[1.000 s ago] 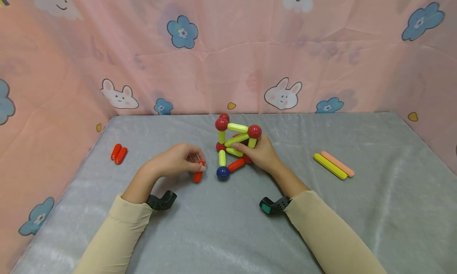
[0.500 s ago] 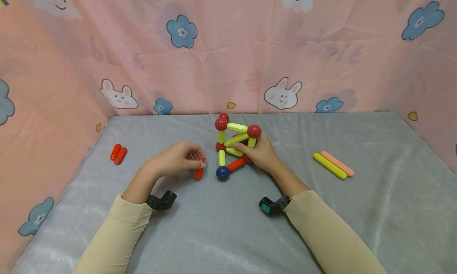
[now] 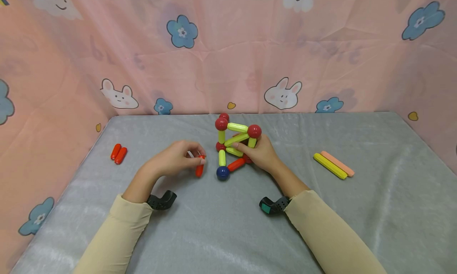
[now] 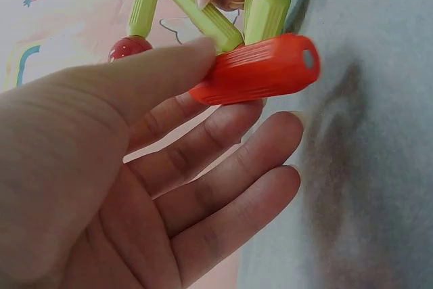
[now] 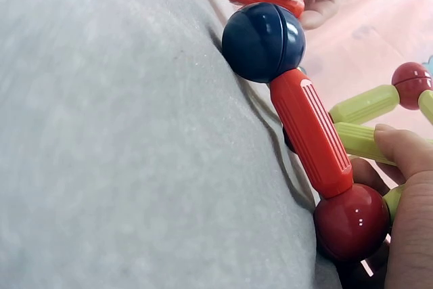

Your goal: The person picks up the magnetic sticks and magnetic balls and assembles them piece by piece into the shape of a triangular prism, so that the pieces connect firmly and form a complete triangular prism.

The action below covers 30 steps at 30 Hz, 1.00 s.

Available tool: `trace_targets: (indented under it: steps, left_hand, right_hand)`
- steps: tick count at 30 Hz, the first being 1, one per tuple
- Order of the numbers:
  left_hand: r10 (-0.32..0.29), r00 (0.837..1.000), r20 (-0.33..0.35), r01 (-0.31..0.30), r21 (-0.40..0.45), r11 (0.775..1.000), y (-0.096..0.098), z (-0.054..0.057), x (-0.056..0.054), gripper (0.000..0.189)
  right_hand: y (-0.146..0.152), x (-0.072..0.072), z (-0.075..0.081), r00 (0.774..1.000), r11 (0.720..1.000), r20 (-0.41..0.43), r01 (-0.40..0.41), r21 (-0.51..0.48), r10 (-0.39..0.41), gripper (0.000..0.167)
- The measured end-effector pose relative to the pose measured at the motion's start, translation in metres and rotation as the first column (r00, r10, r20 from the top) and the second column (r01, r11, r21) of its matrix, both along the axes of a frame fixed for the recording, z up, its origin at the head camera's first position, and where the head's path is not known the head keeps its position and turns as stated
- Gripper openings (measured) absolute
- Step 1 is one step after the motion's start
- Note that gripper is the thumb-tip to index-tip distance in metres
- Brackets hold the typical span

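Backdrop: pink cloth printed with bunnies, clouds and blue flowers (image 3: 221, 75), hangs beyond both hands.
Table: grey plush-looking cover (image 3: 221, 238), under both hands.
Left hand (image 3: 175, 159): thumb and index pinch a bar, other fingers loose and spread; likely a light grip so the bar's ends stay free.
Right hand (image 3: 263, 154): thumb bent onto a yellow-green bar of the frame, fingers behind it, partly hidden; grips that side, probably to steady it.
Frame: glossy plastic-looking build of yellow-green and red ribbed bars joined by balls (image 3: 237, 139), between the hands, its near side facing the person.
Long bars: one yellow ribbed (image 3: 330, 166), one peach (image 3: 337, 163), side by side, well right of the right hand, apparently parked out of the way.
Held bar: short red ribbed plastic-looking bar (image 3: 200, 169), in the left hand's pinch, tilted, just beside the frame.
Spare bars: two short red rounded bars (image 3: 121, 155), paired, left of the left hand, seemingly within its reach.
Corner ball: dark blue glossy sphere (image 3: 223, 173), nearest frame ball to the left hand, apart from the held bar.
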State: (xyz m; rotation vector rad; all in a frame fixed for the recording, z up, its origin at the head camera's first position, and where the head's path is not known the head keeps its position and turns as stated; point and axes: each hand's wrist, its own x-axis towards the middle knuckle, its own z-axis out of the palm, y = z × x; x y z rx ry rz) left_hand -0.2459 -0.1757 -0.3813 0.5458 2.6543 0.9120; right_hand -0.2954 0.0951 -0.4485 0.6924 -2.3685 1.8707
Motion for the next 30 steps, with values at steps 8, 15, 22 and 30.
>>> trace_targets:
  steps: [8, 15, 22, 30]
  left_hand:
    - [-0.022, 0.999, -0.025, 0.022, 0.009, 1.0, 0.003, -0.004, -0.002, 0.015]
    - [-0.033, 0.999, 0.03, 0.033, 0.005, 0.999, 0.005, -0.002, 0.001, 0.012]
    - [-0.034, 0.999, 0.006, 0.033, 0.017, 0.999, 0.005, 0.0, 0.001, 0.012]
    - [0.02, 0.998, -0.062, -0.016, 0.06, 0.998, 0.015, 0.0, 0.003, 0.02]
  right_hand:
    - [0.0, 0.0, 0.001, 1.0, 1.0, -0.005, -0.001, -0.004, 0.001, 0.029]
    - [-0.001, -0.001, 0.0, 1.0, 1.0, -0.01, -0.003, -0.001, 0.003, 0.028]
    - [0.0, 0.0, 0.0, 1.0, 1.0, -0.013, -0.004, -0.003, 0.004, 0.028]
    - [0.0, 0.0, 0.0, 1.0, 1.0, -0.024, -0.007, -0.017, 0.007, 0.029]
